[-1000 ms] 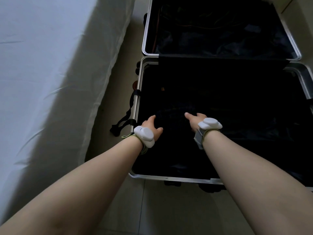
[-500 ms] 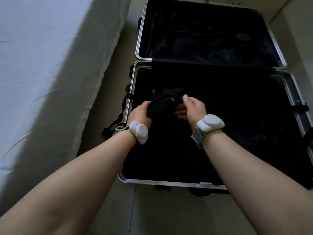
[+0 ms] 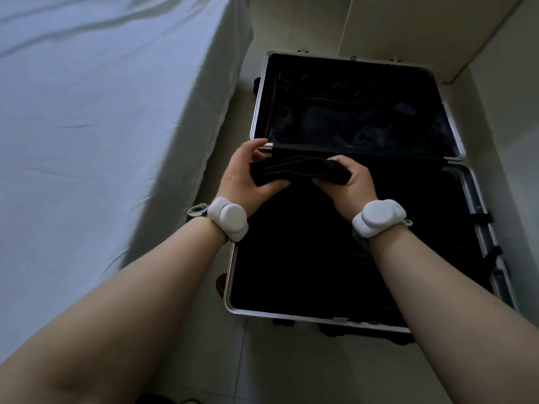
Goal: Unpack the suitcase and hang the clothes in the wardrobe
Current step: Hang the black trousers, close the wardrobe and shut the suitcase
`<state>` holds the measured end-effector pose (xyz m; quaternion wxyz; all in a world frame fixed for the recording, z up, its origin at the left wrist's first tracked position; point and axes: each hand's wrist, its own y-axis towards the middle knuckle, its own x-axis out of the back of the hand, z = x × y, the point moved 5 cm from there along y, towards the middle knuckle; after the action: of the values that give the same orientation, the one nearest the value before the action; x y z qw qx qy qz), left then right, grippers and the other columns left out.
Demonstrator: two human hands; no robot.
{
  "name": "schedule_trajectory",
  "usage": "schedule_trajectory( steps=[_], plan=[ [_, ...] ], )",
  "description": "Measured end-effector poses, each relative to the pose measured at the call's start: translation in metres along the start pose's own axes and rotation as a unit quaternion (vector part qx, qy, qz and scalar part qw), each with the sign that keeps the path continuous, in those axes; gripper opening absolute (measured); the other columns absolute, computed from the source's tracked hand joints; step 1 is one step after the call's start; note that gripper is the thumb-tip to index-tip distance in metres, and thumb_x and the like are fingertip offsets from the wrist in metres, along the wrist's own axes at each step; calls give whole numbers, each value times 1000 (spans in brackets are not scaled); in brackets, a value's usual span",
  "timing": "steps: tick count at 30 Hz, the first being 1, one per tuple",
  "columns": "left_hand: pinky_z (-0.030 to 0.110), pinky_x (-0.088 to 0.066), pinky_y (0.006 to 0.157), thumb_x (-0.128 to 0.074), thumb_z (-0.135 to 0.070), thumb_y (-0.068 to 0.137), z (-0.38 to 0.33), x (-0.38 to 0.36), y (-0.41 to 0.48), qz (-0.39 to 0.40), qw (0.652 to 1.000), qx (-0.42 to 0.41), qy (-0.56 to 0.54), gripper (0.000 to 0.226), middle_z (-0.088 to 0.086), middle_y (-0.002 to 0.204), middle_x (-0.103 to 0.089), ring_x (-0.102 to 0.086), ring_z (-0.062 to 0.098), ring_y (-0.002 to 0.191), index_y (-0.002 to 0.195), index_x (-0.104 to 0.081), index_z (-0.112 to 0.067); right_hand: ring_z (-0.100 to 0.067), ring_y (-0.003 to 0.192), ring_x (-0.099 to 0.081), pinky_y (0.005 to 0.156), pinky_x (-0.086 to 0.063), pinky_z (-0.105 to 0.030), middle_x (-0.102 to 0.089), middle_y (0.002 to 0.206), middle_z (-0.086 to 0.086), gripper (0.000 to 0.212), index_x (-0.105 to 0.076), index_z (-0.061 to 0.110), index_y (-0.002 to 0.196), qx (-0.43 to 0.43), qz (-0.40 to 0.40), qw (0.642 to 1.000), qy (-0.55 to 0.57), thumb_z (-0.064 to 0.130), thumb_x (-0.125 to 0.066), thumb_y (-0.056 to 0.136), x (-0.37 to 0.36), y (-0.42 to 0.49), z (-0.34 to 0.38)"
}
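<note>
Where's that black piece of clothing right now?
In the head view's centre, the black garment is gripped between the left hand and right hand, above the open suitcase.

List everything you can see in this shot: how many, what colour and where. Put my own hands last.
suitcase: one, silver rim, black lining, lying open on the floor, both halves showing
garment: one, black, bunched, held over the suitcase between both hands
bed sheet: one, pale, left of the suitcase
floor: pale tiles, under and around the suitcase
panels: cream, behind the suitcase; wall or wardrobe, cannot tell
left wrist device: one, white, on the left wrist
right wrist device: one, white, on the right wrist
left hand: grips the garment's left end
right hand: grips the garment's right end
</note>
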<state>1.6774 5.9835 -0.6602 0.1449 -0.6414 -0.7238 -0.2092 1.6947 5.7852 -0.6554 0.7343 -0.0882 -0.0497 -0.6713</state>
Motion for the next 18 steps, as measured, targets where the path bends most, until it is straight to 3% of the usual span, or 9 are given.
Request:
schedule_trajectory(
  steps=[3,6,9,12,15,18],
  plan=[
    [12,-43,94,-84,-30,61,-29,24,-7,76,994,60,-49,85,-17,108,-54,-57,-2,102,128,-33,-38,7,57,-52,61,-44,-9,-56,68,5,19,-57,12,78,-2,9,1000,-1,-1,-71,78,9,-9,48],
    [10,-42,84,-79,-14,72,-78,56,-10,107,990,84,-43,54,-20,99,-58,-57,-11,89,113,-49,-31,7,58,-52,61,-44,-9,-55,69,5,19,-56,12,79,-14,29,999,-5,-1,-70,79,20,-23,108],
    [14,-46,73,-77,-12,75,-143,96,-2,70,990,97,-71,37,-12,83,-60,-58,-7,73,95,-53,-31,6,56,-52,59,-44,-9,-55,68,4,18,-56,11,79,-19,34,999,0,1,-70,79,32,-31,184],
    [18,-50,67,-76,-14,77,-210,138,4,-27,984,115,-134,41,-3,86,-60,-59,3,71,101,-44,-24,3,57,-54,59,-45,-12,-56,69,3,20,-56,16,76,-27,13,999,39,3,-71,80,48,-34,262],
    [30,-53,65,-70,-16,82,-260,165,4,-88,964,139,-211,40,11,88,-64,-61,19,71,102,-35,-16,0,60,-53,61,-45,-14,-56,70,3,19,-57,18,76,-3,9,999,34,5,-71,80,56,-36,320],
    [31,-54,68,-68,-15,84,-325,205,1,-101,963,113,-221,29,4,84,-65,-63,17,73,98,-43,-14,-3,64,-53,64,-45,-16,-57,74,3,15,-58,17,79,17,12,999,35,8,-69,82,64,-47,394]
  ],
)
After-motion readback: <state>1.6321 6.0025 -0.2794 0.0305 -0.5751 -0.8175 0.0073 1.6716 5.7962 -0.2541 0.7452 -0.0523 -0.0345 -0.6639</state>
